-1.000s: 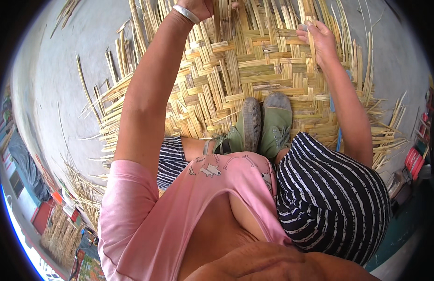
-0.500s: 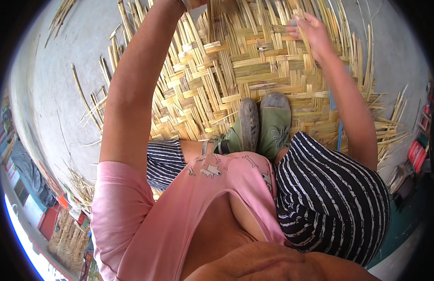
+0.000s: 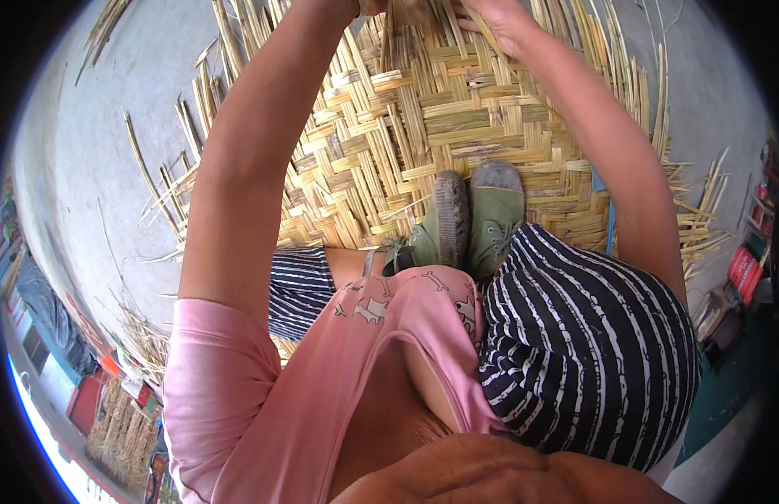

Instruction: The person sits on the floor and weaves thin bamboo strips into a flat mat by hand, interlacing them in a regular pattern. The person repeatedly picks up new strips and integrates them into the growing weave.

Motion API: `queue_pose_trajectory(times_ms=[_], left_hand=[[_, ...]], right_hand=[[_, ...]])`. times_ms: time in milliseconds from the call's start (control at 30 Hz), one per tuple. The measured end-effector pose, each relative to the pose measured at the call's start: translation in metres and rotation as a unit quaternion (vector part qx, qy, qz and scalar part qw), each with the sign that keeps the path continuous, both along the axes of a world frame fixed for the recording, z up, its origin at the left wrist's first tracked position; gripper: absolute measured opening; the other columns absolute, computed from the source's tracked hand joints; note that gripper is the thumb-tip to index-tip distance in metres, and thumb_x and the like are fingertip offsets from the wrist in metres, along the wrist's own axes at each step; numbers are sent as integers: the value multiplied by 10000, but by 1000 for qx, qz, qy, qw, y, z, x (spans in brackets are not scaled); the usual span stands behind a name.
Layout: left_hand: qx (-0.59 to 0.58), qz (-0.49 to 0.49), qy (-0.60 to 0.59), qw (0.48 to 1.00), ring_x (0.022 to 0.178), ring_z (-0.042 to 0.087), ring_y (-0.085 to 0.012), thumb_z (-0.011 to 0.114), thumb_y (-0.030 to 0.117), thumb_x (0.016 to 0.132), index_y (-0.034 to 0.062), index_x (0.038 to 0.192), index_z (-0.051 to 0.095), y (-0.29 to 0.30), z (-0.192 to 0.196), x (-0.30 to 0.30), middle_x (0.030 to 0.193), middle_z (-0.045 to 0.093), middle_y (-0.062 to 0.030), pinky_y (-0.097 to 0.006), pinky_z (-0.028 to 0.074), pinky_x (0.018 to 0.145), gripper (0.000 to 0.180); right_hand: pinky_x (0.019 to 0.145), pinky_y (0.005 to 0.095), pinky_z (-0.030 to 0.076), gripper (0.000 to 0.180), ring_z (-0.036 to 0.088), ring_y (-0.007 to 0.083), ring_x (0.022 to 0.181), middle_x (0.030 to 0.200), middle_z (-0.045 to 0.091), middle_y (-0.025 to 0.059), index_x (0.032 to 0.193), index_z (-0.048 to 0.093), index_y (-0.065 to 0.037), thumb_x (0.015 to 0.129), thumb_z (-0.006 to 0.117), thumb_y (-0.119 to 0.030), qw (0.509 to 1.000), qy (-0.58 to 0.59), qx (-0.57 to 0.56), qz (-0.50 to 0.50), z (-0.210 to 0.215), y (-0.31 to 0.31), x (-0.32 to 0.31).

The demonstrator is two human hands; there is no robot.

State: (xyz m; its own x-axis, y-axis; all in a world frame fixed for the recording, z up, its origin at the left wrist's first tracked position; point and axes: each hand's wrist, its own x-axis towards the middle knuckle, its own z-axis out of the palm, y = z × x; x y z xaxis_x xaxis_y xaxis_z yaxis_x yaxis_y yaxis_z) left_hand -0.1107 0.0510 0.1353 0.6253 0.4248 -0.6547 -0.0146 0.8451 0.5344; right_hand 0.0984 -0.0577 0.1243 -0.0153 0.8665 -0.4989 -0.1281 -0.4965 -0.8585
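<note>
Straw-yellow split cane strips are woven into a wide flat mat (image 3: 457, 143) that lies on the grey concrete floor (image 3: 95, 143). Both arms are stretched forward to the far edge of this mat, near the top rim of the picture. The left hand (image 3: 360, 7) is cut by the rim, so only a small part of it is seen, and whether its fingers are closed cannot be told. The right hand (image 3: 499, 18) is seen better: its fingers are curled onto a bundle of upright loose strips (image 3: 406, 25) that rises from the weave between the two hands, and it seems to pinch them, though the tips are partly hidden.

The mat is held down by two worn green canvas shoes (image 3: 469, 223), set close together on its near part, just before the black-and-white striped trousers (image 3: 591, 336).

Several risks can be judged from this position. If the strips are pulled too hard, the crossing bands beside them may be drawn out of line, and a gap may be opened in the pattern. A dry strip may be cracked when it is bent sharply. Thin split edges may also cut a bare finger that slides along them. Because the body is leaned far forward, the weight on the shoes may be shifted, and the mat may then slip on the smooth floor. Loose cane pieces (image 3: 167, 181) scattered at the left edge may be caught under the work.
</note>
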Motion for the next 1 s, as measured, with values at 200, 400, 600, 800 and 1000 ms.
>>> queue_pose_trajectory(times_ms=[200, 400, 600, 800, 1000], left_hand=[[60, 32, -19, 997, 642, 704, -195, 578, 168, 1056, -12, 1020, 656, -36, 46, -3, 790, 716, -107, -296, 622, 570, 199], [89, 35, -24, 995, 640, 700, -196, 565, 162, 1063, -27, 1030, 654, -61, 83, -11, 813, 723, -123, -285, 612, 562, 211], [112, 5, -72, 991, 645, 698, -191, 553, 172, 1070, -26, 1045, 657, -66, 87, -15, 817, 724, -120, -276, 600, 554, 225], [123, 5, -85, 989, 659, 701, -180, 567, 172, 1064, -32, 1087, 666, -69, 87, -21, 838, 732, -112, -265, 598, 569, 228], [138, 6, -92, 986, 672, 708, -183, 550, 166, 1067, -31, 1072, 669, -67, 87, -20, 855, 738, -118, -262, 602, 588, 231]], right_hand=[[811, 397, 550, 253, 626, 192, 1001, 1145, 656, 34, 1299, 576, -135, 1057, 544, -202, 999, -16, -37, 23, -1, -9, 14], [795, 408, 557, 257, 614, 178, 1022, 1167, 651, 25, 1306, 576, -137, 1062, 541, -210, 995, -50, -59, 69, 37, -9, 6], [796, 357, 566, 299, 650, 175, 1012, 1183, 674, 49, 1357, 577, -109, 1064, 544, -162, 993, 57, -46, 96, 47, -11, 12], [891, 340, 599, 321, 667, 181, 1090, 1210, 683, 79, 1365, 563, -53, 1052, 568, -123, 989, 82, -47, 116, 63, 0, -7], [982, 346, 580, 357, 658, 189, 1166, 1279, 672, 99, 1398, 539, -29, 1053, 565, -118, 958, 245, -27, 147, 34, -3, 2]])
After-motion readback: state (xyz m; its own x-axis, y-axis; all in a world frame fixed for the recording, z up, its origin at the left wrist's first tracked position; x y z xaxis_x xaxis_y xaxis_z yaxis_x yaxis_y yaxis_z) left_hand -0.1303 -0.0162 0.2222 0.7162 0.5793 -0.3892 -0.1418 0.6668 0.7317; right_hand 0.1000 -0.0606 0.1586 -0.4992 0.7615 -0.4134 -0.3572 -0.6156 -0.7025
